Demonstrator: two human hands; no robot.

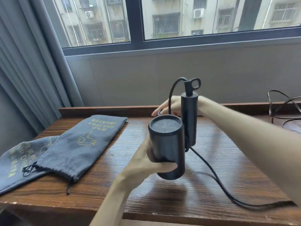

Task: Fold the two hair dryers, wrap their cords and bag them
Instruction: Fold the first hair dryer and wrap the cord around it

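Dark wood-grain desk [162,201] fills the lower frame beneath a window, with two grey drawstring bags [78,147] lying flat at lower left. At centre frame the folded black hair dryer [167,144] is held above the desk, mesh end up, handle alongside the barrel.

The left hand [151,162] rises from the lower centre with its grip clenched around the lower barrel, thumb across the front. The right hand [169,106] reaches in from the right edge, forearm level, to just behind the dryer; it appears to guide the cord [210,170], but its grip cannot be confirmed because the handle hides the fingers.

For a sound wrap, the barrel likely needs to stay steady while each turn is laid snug beside the last, without kinking the cord at the handle exit. Slack trails to the lower right. A second cord [276,108] lies at the right edge.
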